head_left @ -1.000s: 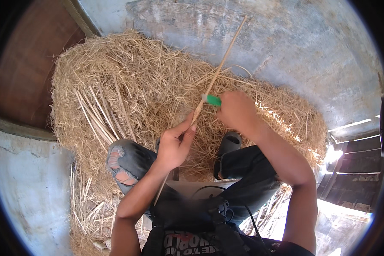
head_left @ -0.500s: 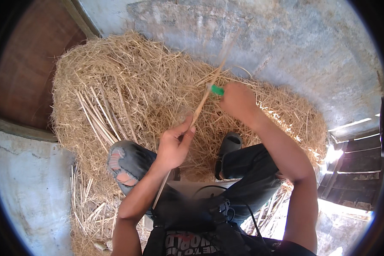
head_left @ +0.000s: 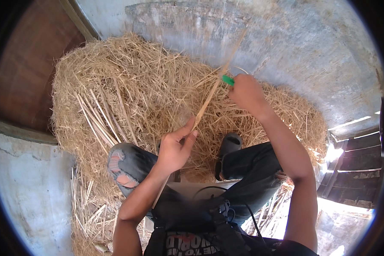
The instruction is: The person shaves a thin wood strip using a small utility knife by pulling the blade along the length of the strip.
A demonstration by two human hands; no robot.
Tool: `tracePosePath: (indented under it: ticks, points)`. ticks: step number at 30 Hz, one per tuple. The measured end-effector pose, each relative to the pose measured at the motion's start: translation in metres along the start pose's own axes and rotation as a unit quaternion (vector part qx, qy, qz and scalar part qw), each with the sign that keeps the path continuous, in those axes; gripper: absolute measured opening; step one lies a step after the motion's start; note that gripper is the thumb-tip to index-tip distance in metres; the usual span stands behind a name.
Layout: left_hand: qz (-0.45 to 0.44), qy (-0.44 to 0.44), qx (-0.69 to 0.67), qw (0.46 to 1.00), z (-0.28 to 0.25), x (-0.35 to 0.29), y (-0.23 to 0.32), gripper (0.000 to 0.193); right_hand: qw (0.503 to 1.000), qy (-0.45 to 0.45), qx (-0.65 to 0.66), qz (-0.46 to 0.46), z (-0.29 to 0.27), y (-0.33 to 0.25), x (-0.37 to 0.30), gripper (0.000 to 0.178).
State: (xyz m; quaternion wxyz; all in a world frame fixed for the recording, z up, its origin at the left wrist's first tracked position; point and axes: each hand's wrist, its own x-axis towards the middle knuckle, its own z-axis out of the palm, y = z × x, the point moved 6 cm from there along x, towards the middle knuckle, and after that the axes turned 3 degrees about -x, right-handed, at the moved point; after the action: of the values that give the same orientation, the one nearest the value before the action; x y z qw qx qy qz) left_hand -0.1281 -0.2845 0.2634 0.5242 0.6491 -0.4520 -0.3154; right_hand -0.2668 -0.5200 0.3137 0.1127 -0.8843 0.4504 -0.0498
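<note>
My left hand (head_left: pixel 178 146) grips a long, thin split-wood or bamboo strip (head_left: pixel 210 94) near its middle, thumb and forefinger pinching it. The strip slants from near my lap up to the far right, and its lower part passes behind my left wrist. Farther along it, my right hand (head_left: pixel 245 93) is closed round a small tool with a green handle (head_left: pixel 228 80). The tool's front end meets the strip; its blade or tip is too blurred to make out.
A thick heap of dry shavings (head_left: pixel 136 72) lies before me against a stained grey wall (head_left: pixel 294 38). Several pale strips (head_left: pixel 97 115) lean on it beside my left knee (head_left: pixel 126 164). Brown board (head_left: pixel 34 59) stands far left, dark slats (head_left: pixel 356 164) at right. More strips (head_left: pixel 87 196) lie lower left.
My right hand and the green-handled tool have slid up and away along the strip, toward its far end. My left hand stays nearly in place, still holding the strip.
</note>
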Motion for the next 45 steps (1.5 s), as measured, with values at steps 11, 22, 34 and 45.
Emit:
tracePosePath:
  ticks: [11,22,34,45]
  points:
    - [-0.027,-0.011,-0.092,0.995,0.001,0.006,-0.002,0.045,0.982,-0.055,0.003,-0.180,0.032,-0.068,-0.061,0.020]
    - [-0.024,-0.028,-0.101,0.994,-0.006,0.011,0.013,0.048,0.957,-0.042,0.268,-0.106,0.005,-0.059,-0.041,0.017]
    - [0.033,0.034,-0.008,0.999,-0.005,0.011,0.008,0.045,0.903,-0.126,0.409,-0.048,0.024,-0.060,-0.037,0.025]
    - [0.127,0.064,0.145,0.979,-0.006,0.011,0.027,0.041,0.843,-0.168,0.508,0.055,0.020,-0.051,-0.035,0.024]
